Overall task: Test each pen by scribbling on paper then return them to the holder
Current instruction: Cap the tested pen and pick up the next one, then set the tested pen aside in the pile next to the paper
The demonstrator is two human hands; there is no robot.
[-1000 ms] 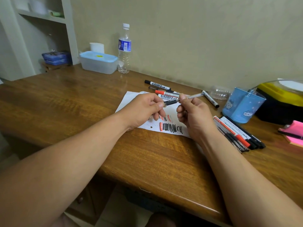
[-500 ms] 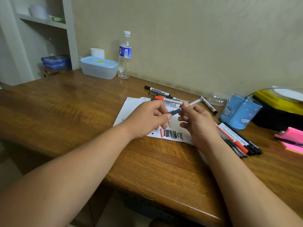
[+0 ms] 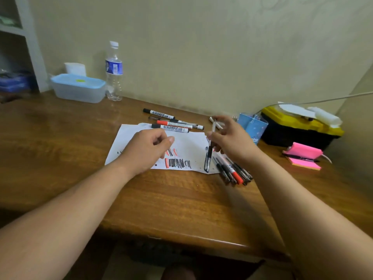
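One pen (image 3: 208,158) pinched upright in R hand (image 3: 232,139), tip over paper (image 3: 189,142) edge; L hand (image 3: 145,150) curled, contents can't tell.

A wooden bench (image 3: 60,158) ran along a beige wall. Near its far left corner stood a clear water bottle (image 3: 114,71) with a blue label, just beside a translucent plastic container (image 3: 77,88) with a light blue lid. A white shelf unit (image 3: 30,47) rose beyond the left edge. Toward the far right corner sat a black toolbox with a yellow lid (image 3: 298,128), white cloth (image 3: 323,116) piled on top. A pink sticky-note pad (image 3: 304,156) lay near the right edge.
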